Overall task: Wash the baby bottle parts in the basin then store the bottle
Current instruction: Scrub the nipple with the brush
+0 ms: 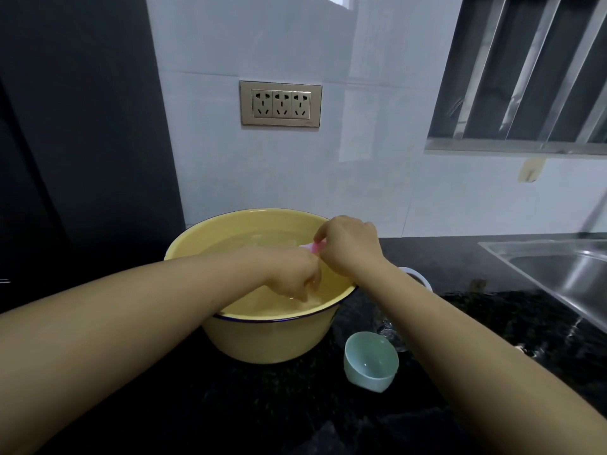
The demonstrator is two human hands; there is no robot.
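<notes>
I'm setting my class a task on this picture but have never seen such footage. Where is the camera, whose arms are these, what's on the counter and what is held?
There is no machine: one camera worn on a person's head looks down at their two bare arms. On a black counter stands a yellow basin of water. The right hand pinches a small pink piece over the water; the left hand dips its curled fingers in, and whether it holds anything is unclear. Beside the basin lie a pale green cup and a clear item, half hidden by the right arm. A steel sink is at the right.
</notes>
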